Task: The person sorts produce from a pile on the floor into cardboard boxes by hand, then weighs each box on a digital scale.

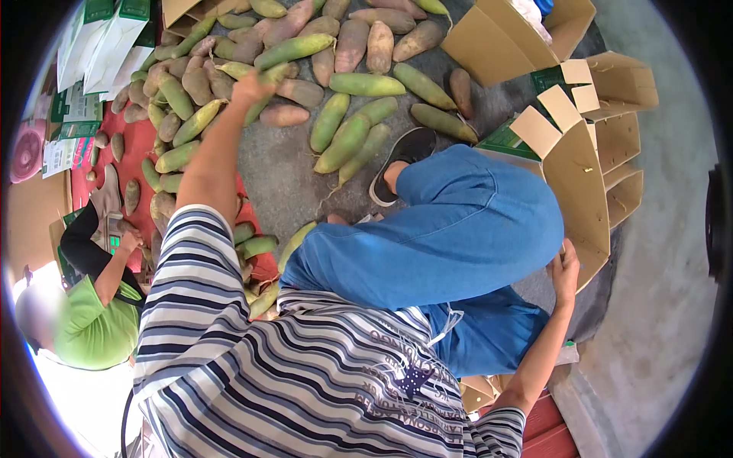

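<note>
My left hand reaches out to the pile, its fingers closed around a green radish; the grip is slightly blurred. Just beyond it lies a long green radish on top of brownish-pink roots. A bent blue-trousered leg separates that arm from my right hand. The fingers of that hand are curled at the lower edge of an open cardboard box, beside my knee. Several more green radishes rest on the grey floor ahead of my shoe.
Brownish and green roots spread over a red mat at left. Another person in a green shirt sits there, with a hand near a device with green digits. A larger open carton and smaller green-sided boxes stand at upper right.
</note>
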Demonstrator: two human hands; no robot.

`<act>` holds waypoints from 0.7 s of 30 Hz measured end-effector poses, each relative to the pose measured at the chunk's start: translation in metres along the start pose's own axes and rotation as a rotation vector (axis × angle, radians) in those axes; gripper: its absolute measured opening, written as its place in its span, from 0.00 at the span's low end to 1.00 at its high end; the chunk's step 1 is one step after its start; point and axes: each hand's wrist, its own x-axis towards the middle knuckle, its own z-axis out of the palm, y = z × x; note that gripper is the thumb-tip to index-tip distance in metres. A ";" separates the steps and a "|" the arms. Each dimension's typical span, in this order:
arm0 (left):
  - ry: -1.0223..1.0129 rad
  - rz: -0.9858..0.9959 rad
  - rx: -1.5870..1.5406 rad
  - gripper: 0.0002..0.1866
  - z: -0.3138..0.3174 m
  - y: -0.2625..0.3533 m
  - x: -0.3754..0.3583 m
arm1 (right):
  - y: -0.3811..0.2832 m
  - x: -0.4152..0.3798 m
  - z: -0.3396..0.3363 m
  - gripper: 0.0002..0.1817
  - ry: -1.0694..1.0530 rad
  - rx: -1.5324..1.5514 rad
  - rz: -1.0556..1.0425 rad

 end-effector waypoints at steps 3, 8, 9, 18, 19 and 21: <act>0.208 -0.008 0.201 0.35 0.023 0.038 -0.044 | 0.001 -0.001 0.002 0.10 0.018 0.021 -0.003; 0.186 0.040 0.272 0.28 0.029 0.029 -0.048 | -0.007 -0.001 0.003 0.10 0.044 0.017 -0.093; 0.198 0.046 0.284 0.28 0.035 0.025 -0.050 | -0.006 -0.001 0.002 0.10 0.025 0.041 -0.056; 0.091 0.313 0.453 0.31 0.056 0.060 -0.108 | 0.001 -0.001 0.004 0.11 0.041 0.006 -0.049; 0.168 0.386 0.523 0.28 0.066 0.056 -0.101 | 0.000 -0.001 0.002 0.11 0.029 0.007 -0.040; 0.149 0.433 0.588 0.28 0.067 0.061 -0.111 | -0.004 -0.003 0.001 0.11 0.042 -0.031 -0.073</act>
